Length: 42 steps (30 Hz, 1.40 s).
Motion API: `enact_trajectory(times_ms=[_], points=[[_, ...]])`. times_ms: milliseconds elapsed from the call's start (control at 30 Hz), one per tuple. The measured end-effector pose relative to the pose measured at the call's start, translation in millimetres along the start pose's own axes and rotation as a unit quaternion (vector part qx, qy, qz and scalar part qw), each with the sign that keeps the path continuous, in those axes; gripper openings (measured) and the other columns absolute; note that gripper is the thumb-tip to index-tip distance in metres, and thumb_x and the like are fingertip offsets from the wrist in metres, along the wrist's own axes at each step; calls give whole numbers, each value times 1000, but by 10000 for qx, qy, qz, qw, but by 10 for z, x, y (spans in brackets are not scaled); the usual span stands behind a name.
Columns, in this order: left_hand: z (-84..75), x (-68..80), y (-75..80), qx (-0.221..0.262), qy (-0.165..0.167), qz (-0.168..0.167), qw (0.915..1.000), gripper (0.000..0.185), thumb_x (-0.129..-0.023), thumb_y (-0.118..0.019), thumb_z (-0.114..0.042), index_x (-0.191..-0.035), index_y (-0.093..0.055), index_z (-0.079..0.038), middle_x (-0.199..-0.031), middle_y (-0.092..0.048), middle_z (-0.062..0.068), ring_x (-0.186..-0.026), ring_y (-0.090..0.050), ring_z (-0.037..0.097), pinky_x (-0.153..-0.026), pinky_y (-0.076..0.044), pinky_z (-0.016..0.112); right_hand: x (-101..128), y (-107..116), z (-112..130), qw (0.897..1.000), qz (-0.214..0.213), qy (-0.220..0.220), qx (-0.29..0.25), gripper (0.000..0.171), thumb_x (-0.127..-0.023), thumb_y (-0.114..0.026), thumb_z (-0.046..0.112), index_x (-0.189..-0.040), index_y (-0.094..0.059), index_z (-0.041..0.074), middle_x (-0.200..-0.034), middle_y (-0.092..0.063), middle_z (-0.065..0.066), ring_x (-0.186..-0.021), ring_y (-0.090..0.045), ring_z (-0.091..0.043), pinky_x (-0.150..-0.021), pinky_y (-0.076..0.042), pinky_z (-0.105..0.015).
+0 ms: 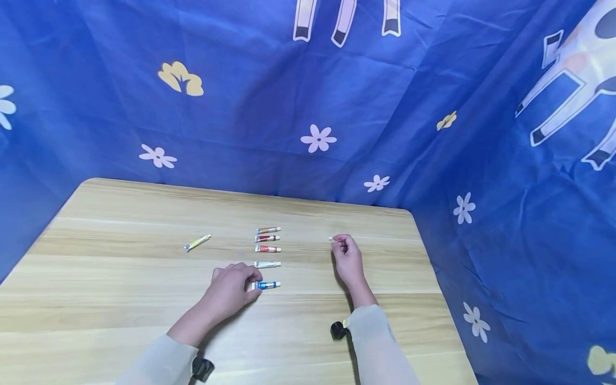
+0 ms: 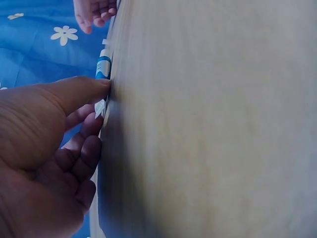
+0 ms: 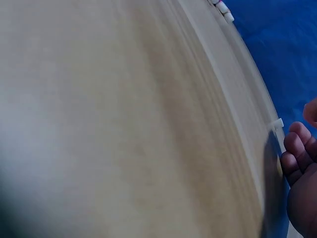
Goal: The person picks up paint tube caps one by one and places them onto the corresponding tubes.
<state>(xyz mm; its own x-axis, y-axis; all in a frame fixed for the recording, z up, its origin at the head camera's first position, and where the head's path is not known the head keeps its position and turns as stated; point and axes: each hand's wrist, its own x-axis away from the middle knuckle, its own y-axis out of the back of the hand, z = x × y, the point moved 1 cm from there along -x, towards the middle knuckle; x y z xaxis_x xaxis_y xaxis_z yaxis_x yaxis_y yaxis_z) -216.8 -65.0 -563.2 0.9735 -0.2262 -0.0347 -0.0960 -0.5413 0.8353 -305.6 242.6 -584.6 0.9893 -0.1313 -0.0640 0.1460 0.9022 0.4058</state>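
Note:
My left hand (image 1: pixel 233 289) pinches the tail end of a blue paint tube (image 1: pixel 269 285) between thumb and fingers. In the left wrist view this blue tube (image 2: pixel 103 65) points away, its pale cap at the far end. Just beyond it in the head view lies a white tube (image 1: pixel 267 264). Farther right, my right hand (image 1: pixel 348 259) is low over the table with loosely bent fingers. A tiny white piece (image 1: pixel 330 238) sits by its fingertips. In the right wrist view that white piece (image 3: pixel 279 123) appears just off the fingers (image 3: pixel 294 144); no grip on it shows.
A red-orange tube (image 1: pixel 267 248), a dark red tube (image 1: pixel 267 238) and a brownish-orange tube (image 1: pixel 268 230) lie in a column behind the white one. A yellow tube (image 1: pixel 198 243) lies slanted at the left. Blue patterned cloth (image 1: pixel 269 155) hangs behind the wooden table (image 1: pixel 120 267).

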Motion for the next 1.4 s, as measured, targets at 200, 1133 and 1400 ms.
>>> enact_trajectory(times_ms=[200,1133,1400], points=[[-65,30,4,-112,-60,-54,9999,21,-85,-90,-23,-102,-78,-21,-101,-78,0,-96,-69,22,-92,-41,50,-124,38,10,9999,-5,30,155,16,-106,-60,4,-120,-68,0,-95,-59,-4,-86,-53,-12,-74,-46,-18],[236,158,245,670,69,-404,9969,34,-99,-79,-23,-130,-71,-10,-128,-73,13,-118,-70,35,-101,-45,57,-299,19,-107,9764,706,221,2030,26,-110,-62,12,-132,-75,17,-101,-58,-6,-87,-54,-16,-77,-47,-29],[602,80,600,919,319,-597,9935,38,-103,-74,-19,-134,-65,-1,-130,-65,25,-108,-71,38,-97,-57,63,-332,4,-98,9768,674,312,2011,24,-108,-66,12,-129,-76,15,-101,-59,-5,-87,-55,-15,-77,-48,-27]])
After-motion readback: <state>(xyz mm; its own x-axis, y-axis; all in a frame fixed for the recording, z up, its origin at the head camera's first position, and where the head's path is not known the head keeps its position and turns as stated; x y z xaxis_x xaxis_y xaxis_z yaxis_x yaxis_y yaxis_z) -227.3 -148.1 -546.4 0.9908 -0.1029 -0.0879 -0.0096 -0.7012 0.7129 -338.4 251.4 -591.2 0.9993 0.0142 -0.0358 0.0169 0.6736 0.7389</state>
